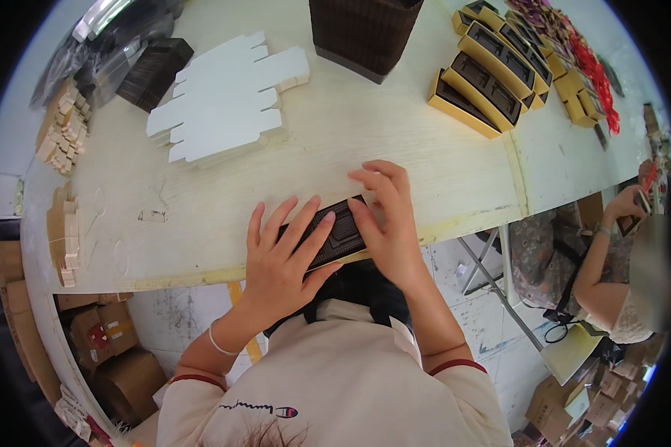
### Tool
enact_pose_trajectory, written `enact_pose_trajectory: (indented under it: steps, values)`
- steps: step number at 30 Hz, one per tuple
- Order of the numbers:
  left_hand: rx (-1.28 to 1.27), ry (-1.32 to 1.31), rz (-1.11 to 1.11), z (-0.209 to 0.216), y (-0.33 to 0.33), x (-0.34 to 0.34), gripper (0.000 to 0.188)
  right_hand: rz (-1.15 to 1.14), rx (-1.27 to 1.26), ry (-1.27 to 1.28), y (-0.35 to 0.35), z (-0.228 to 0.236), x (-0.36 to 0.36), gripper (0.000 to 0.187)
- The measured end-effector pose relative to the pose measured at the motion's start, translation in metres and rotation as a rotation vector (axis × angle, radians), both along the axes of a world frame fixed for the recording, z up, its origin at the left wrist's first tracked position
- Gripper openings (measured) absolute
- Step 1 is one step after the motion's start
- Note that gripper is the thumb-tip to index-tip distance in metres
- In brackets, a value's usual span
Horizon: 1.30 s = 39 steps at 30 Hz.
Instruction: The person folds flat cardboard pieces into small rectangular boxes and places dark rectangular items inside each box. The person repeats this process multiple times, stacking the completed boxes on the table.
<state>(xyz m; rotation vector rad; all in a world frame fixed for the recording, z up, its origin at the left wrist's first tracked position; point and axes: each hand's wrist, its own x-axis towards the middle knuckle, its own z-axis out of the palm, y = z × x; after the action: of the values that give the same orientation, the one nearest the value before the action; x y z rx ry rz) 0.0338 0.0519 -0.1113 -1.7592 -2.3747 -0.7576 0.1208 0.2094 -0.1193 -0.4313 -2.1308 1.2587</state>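
A dark tray [341, 235] lies at the near edge of the table [395, 149], right in front of the person. Much of it is hidden. The left hand [283, 261] lies flat on its left part with the fingers spread wide. The right hand [388, 220] covers its right end, with the fingers bent a little and close together, pressing on it. Only the middle of the tray shows, with raised lines on it. You cannot tell what is under the hands.

The person's own head and shirt fill the bottom of the view and hide the floor below.

Farther back on the table lies a stack of flat white cards [227, 97] with cut tabs. Behind it to the left is a dark ribbed stack [154, 71], and clear bags [112, 30] that are hard to make out. A tall dark box [361, 33] stands at the far edge; its top is cut off. To the right are yellow boxes [492, 71] with dark trays inside, lined up side by side. Past them is a pile of red and purple things [581, 56], too small to tell.

Small tan pieces [63, 127] lie in heaps at the left edge of the table. Brown cartons [115, 350] sit on the floor under it.

At the right another person [619, 261] sits, partly cut off, holding something small and dark.
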Motion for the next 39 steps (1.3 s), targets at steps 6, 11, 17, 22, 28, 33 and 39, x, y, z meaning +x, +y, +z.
enact_pose_trajectory:
  steps: [6,11,17,22,28,33,39]
  values:
    - [-0.281,0.118,-0.036,0.018,-0.007,-0.003,0.074,0.178,0.462,-0.222,0.002,0.007,0.016,0.042]
    - [-0.342,0.008,-0.145,0.024,-0.001,-0.016,0.079,0.279,0.423,-0.296,0.011,0.009,0.018,0.051]
    - [-0.043,-0.044,-0.098,0.03,-0.016,-0.028,0.078,0.158,0.516,0.027,0.016,0.004,0.047,0.053]
    - [-0.16,0.045,-0.062,-0.002,-0.026,-0.018,0.072,0.178,0.828,-0.216,-0.009,-0.015,0.053,0.049]
    - [-0.205,-0.02,-0.07,0.02,-0.023,-0.021,0.071,0.166,0.78,-0.128,-0.003,-0.022,0.048,0.044]
    - [-0.118,-0.137,-0.116,0.013,-0.018,-0.037,0.068,0.274,0.443,-0.066,0.006,-0.003,0.043,0.042]
    - [0.013,-0.107,-0.139,0.01,-0.017,-0.032,0.065,0.309,0.391,-0.016,0.018,0.021,0.046,0.033]
